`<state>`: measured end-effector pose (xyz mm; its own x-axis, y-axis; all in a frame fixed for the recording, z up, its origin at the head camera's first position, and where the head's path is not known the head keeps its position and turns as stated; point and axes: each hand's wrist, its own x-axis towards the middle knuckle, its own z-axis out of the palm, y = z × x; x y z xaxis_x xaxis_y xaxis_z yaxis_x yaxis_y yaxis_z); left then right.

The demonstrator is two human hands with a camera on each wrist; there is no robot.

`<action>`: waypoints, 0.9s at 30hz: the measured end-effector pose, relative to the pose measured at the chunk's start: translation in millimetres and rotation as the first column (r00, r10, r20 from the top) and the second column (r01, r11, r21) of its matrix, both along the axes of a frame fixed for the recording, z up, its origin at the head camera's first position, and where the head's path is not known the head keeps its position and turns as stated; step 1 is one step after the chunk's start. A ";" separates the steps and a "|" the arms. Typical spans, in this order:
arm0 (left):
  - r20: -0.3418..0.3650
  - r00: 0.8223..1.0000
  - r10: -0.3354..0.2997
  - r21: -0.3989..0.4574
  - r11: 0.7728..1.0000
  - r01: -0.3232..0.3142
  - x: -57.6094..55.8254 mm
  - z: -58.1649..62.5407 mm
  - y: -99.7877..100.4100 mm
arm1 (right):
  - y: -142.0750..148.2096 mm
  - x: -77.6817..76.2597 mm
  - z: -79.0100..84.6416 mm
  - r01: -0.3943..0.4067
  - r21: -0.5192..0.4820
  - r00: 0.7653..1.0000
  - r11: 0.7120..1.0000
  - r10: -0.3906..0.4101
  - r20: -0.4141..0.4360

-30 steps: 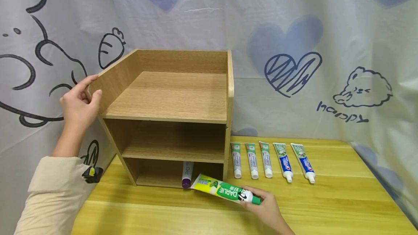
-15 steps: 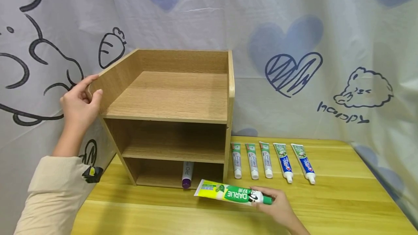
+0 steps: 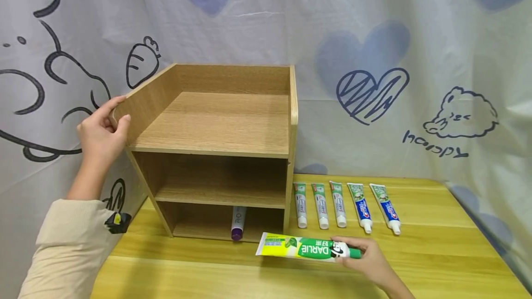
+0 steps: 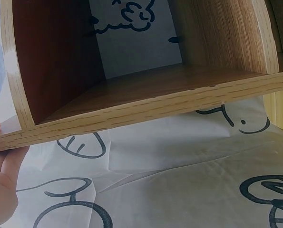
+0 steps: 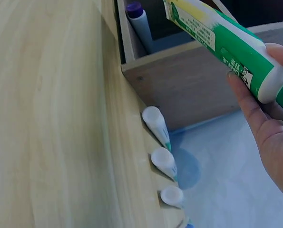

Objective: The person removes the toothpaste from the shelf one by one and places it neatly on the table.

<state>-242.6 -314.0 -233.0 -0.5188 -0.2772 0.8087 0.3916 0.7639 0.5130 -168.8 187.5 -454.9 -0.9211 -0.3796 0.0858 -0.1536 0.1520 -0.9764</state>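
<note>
My right hand (image 3: 365,258) pinches a green and yellow Darlie toothpaste tube (image 3: 303,247) near its green cap, label upside down in the head view. The tube lies level in front of the wooden shelf unit (image 3: 214,150), its flat end toward the left. In the right wrist view the same toothpaste tube (image 5: 227,45) sits between thumb and fingers. My left hand (image 3: 101,135) grips the upper front edge of the unit's left side panel. On the bottom shelf lies a white tube with a purple cap (image 3: 238,223), cap to the front.
Right of the unit, several toothpaste tubes lie in a row: green and white ones (image 3: 320,206) and blue and green Crest ones (image 3: 360,207). They rest on the yellow wooden table (image 3: 440,243). A printed curtain (image 3: 374,59) hangs behind and at the left.
The right hand has drawn the Darlie tube to the right, away from the bottom shelf's front, and turned it closer to level. The left hand stays on the side panel.
</note>
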 end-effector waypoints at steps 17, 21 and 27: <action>0.002 1.000 -0.009 0.012 1.000 0.009 -0.3 -0.2 0.6 | 50.5 10.8 9.3 0.067 0.084 0.997 0.994 -0.070 0.031; 0.000 1.000 -0.006 0.017 1.000 0.006 -0.1 -0.5 -0.5 | 59.7 13.5 8.5 0.130 0.146 0.990 0.981 -0.136 0.029; -0.012 1.000 -0.010 -0.004 1.000 0.010 0.5 -0.5 -0.4 | 69.0 16.0 6.2 0.290 0.247 0.946 0.925 -0.316 0.073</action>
<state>-242.1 -314.4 -233.5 -0.5115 -0.2687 0.8162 0.4051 0.7623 0.5048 -152.8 256.5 -448.6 -0.9939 -0.0778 -0.0784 0.0413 0.3965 -0.9171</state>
